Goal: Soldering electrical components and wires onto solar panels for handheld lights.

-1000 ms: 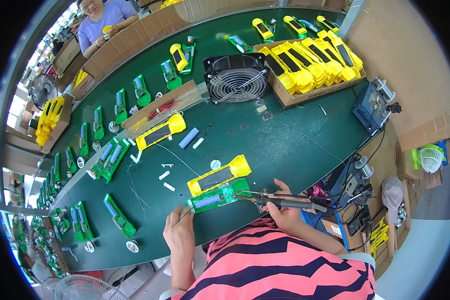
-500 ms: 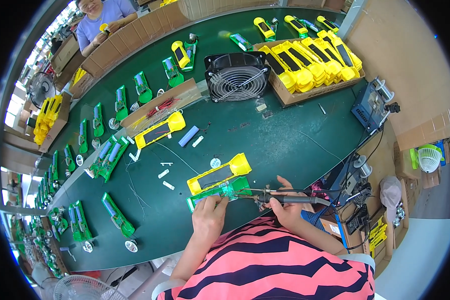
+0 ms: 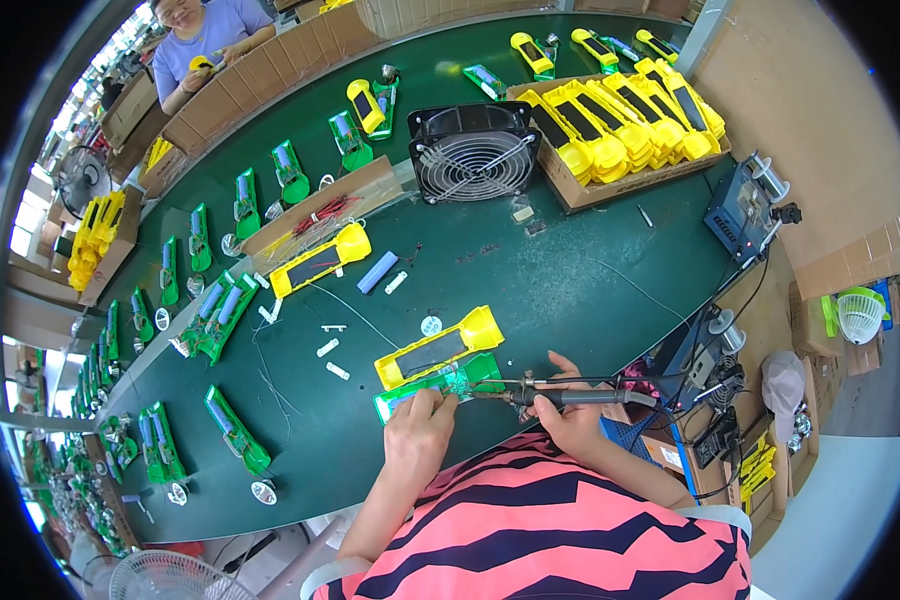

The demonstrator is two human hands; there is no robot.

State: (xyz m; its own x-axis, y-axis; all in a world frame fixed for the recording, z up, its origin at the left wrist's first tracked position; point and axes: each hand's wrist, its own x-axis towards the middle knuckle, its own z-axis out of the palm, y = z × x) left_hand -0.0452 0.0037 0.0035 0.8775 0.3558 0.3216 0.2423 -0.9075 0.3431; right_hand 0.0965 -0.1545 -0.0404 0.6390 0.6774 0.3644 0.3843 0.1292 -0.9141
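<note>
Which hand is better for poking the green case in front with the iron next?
Probably the right hand: it holds the iron, which points left at the green case. The left hand is at the case's left part, seemingly busy there.

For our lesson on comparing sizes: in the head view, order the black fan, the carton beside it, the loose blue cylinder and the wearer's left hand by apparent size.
1. Carton
2. Black fan
3. Left hand
4. Loose blue cylinder

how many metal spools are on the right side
2: the upper spool by the blue box, the lower spool nearer the right hand. More may be hidden.
</note>
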